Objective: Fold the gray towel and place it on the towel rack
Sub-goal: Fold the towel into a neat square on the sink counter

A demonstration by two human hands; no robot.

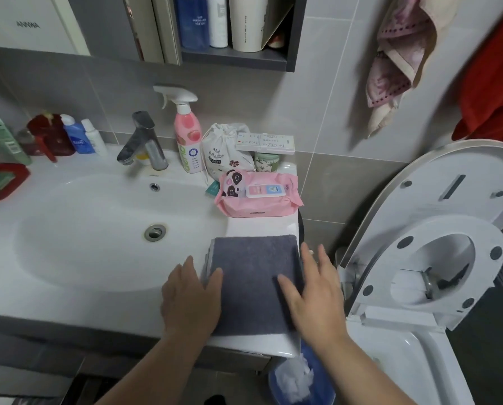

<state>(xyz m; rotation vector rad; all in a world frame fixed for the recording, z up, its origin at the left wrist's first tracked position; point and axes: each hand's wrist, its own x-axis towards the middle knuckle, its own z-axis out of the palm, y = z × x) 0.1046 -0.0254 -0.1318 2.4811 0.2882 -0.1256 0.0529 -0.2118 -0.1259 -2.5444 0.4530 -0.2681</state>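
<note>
Folded dark gray terry towel (253, 283) lies flat on white ceramic sink counter (104, 305), right of basin; left hand (190, 299) flat, fingers spread, thumb on towel's left edge; right hand (311, 293) flat, fingers spread, over right edge; neither grasping

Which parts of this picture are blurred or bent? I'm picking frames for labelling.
Head view: both the left hand and right hand are motion-smeared at the fingers; the gray towel stays fairly crisp. Wide-angle bending curves the toilet lid and wall tiles. Lighting is even, no strong glare.
</note>
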